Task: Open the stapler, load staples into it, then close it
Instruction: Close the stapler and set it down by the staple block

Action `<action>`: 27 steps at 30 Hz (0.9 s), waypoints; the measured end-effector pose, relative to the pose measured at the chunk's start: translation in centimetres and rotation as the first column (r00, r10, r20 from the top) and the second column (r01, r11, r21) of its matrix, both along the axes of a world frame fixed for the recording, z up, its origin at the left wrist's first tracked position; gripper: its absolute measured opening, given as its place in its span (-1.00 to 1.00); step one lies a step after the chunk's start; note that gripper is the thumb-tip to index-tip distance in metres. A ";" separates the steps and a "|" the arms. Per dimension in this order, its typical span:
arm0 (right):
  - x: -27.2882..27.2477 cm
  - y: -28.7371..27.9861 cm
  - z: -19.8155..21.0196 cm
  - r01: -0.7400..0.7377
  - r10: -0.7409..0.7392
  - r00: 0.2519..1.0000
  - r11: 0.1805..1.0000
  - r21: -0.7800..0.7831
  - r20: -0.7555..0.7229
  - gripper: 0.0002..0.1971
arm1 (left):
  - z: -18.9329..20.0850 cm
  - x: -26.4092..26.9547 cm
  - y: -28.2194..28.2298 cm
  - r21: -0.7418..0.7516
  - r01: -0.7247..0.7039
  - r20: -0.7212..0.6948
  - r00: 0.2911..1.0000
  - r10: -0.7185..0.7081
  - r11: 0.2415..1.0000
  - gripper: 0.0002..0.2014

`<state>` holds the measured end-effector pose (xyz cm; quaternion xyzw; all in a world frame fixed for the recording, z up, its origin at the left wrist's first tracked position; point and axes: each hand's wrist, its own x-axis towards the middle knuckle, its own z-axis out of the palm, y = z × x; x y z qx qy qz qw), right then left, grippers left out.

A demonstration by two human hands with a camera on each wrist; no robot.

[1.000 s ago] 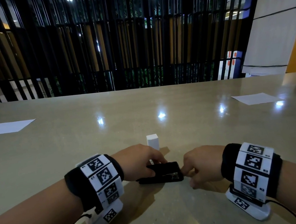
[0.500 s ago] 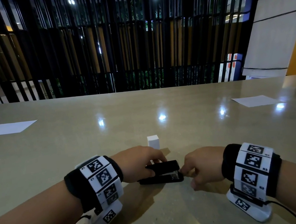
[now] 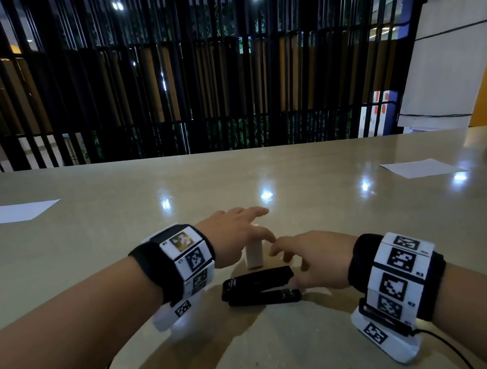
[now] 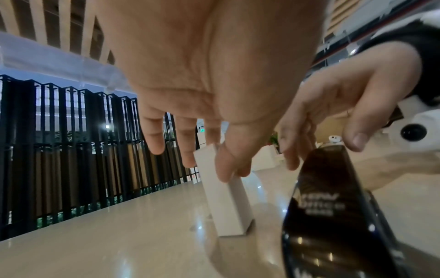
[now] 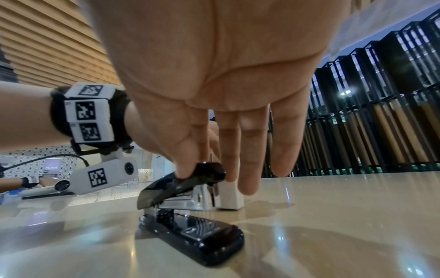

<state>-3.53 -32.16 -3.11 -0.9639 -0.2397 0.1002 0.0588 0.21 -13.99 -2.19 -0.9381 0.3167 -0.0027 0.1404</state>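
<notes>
The black stapler [image 3: 260, 287] lies on the table [image 3: 361, 232], its top a little raised. The left hand [image 3: 235, 233] hangs over the white staple box [image 3: 254, 253] just behind, fingers loose, the thumb perhaps touching it. The right hand [image 3: 313, 258] is relaxed, holding nothing, with fingertips at the stapler's front.

- Your stapler [image 3: 260, 287] lies on the table [image 3: 313, 342] in front of you, between your hands.
- The small box [image 3: 254, 253] stands upright just behind it.
- Your left hand [image 3: 235, 233] is over the box, your right hand [image 3: 313, 259] at the stapler's right end.
- One paper sheet [image 3: 14, 212] lies far left, another sheet [image 3: 420, 167] far right.
</notes>
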 end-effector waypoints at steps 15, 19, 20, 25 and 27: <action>1.5 4.5 -0.4 -0.178 0.180 0.983 0.981 -0.072 0.027 -0.56 | -0.9 1.5 7.2 -0.051 -0.432 0.036 0.900 0.433 0.901 -0.60; 3.0 7.5 -1.1 -0.143 0.144 0.989 0.989 -0.043 0.019 -0.50 | -2.4 1.4 9.5 0.037 -0.554 -0.071 0.829 0.555 0.832 -0.43; 3.3 8.2 -1.2 -0.140 0.141 0.990 0.989 -0.045 0.014 -0.49 | -2.7 1.4 10.0 0.032 -0.568 -0.091 0.818 0.568 0.823 -0.40; 4.6 10.8 -1.5 -0.171 0.171 0.985 0.984 -0.046 -0.005 -0.63 | -3.1 1.8 11.4 -0.005 -0.604 -0.103 0.793 0.601 0.797 -0.23; 5.1 11.5 -1.5 -0.186 0.186 0.983 0.981 -0.053 -0.007 -0.65 | -3.1 1.8 11.7 -0.008 -0.614 -0.096 0.786 0.611 0.789 -0.18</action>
